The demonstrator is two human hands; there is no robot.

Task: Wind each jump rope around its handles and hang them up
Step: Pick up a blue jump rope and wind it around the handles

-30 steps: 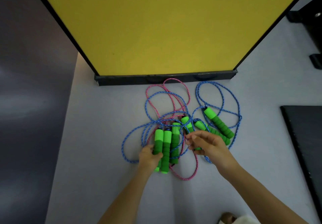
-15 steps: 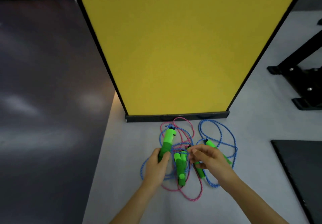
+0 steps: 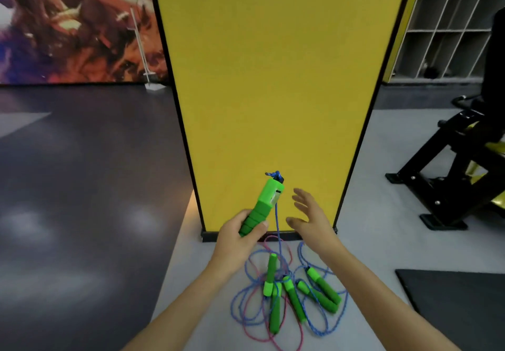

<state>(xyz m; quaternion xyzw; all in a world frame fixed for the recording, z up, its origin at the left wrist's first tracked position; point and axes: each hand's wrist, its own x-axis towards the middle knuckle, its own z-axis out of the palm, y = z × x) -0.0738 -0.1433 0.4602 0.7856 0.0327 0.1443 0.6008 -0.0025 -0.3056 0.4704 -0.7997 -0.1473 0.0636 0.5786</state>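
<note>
Low at six o'clock of the view, on the grey floor, lies a tangle of jump ropes: five green handles lie close together, some touching, with loops of blue cord and pink cord round and under them. Above the pile, at its eleven o'clock, the left grip is closed round the lower half of a sixth handle, the raised handle, fingers and thumb wrapped about its ribbed foam. That handle is lifted clear of the floor and tilts with its top toward one o'clock, where a small knot of blue cord sits on the black cap. From the cap a hanging cord drops straight down into the pile. The right grip is wide open at three o'clock of that strand, fingers spread and nearly straight, palm turned toward the raised handle, holding nothing and apart from the strand. Behind both hands a tall yellow panel with black edging stands upright, its base meeting the floor at twelve o'clock of the tangle. A black mat lies at four o'clock, a black exercise frame stands at three o'clock, white shelves show at one o'clock, and a painted wall fills ten o'clock.
</note>
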